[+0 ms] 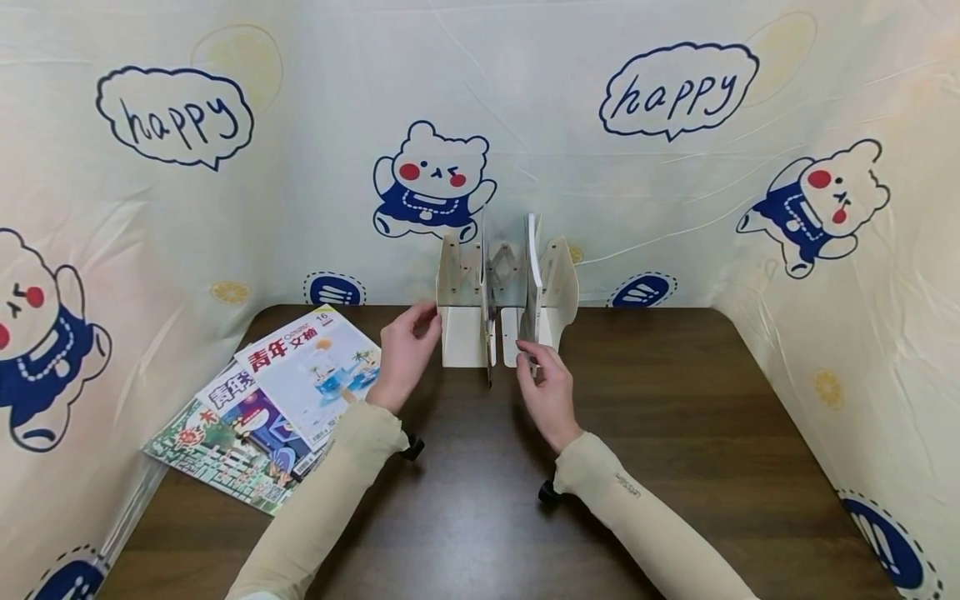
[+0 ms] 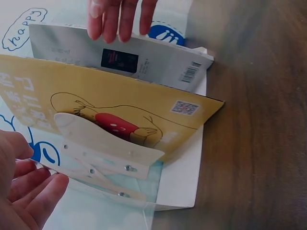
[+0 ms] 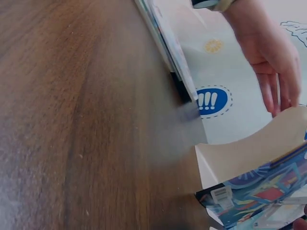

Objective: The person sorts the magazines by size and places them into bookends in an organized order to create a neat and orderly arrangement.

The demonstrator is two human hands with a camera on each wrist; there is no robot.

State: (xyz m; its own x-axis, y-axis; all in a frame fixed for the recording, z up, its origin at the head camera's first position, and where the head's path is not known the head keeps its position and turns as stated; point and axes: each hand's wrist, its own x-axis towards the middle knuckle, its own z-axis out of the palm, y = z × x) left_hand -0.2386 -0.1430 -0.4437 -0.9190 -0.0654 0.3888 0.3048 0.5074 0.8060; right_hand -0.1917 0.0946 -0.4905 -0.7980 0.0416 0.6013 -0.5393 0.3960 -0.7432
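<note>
A white adjustable book rack (image 1: 465,337) stands at the back of the table with two upright magazines in it. One has a yellow back cover (image 2: 144,103) facing its left end panel and a colourful blue side (image 3: 259,191); the other is a pale magazine (image 2: 158,64) with a barcode. At the rack's left end panel (image 3: 249,148) is my left hand (image 1: 408,350), fingertips right at the panel's edge, fingers loosely bent. My right hand (image 1: 547,392) is beside the pale magazine's front edge; its relaxed fingers (image 2: 127,19) overlap that magazine in the left wrist view.
Several magazines (image 1: 300,375) lie fanned out on the table's left side, close to my left forearm. Dark wooden tabletop (image 1: 675,467) extends in front of the rack and to its right. A printed cloth (image 1: 570,167) surrounds the back and sides.
</note>
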